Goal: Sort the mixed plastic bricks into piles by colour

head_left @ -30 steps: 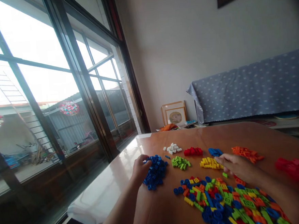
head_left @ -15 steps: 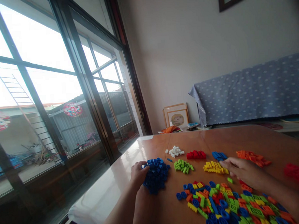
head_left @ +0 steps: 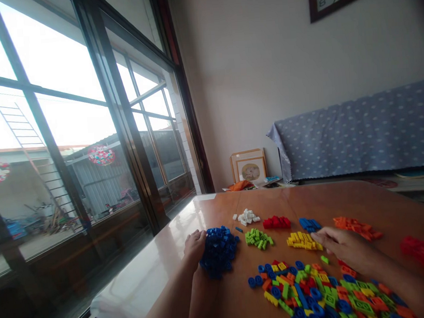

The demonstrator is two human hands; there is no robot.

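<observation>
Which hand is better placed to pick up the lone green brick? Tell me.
Probably the right hand: it's nearer the green brick, while the left hand is by the dark-blue pile.

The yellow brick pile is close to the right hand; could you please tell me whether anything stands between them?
Nothing visible stands between the right hand and the yellow brick pile; whether they touch is unclear. The small blue pile lies just beyond, and a loose green brick lies nearer the camera, neither between them.
</observation>
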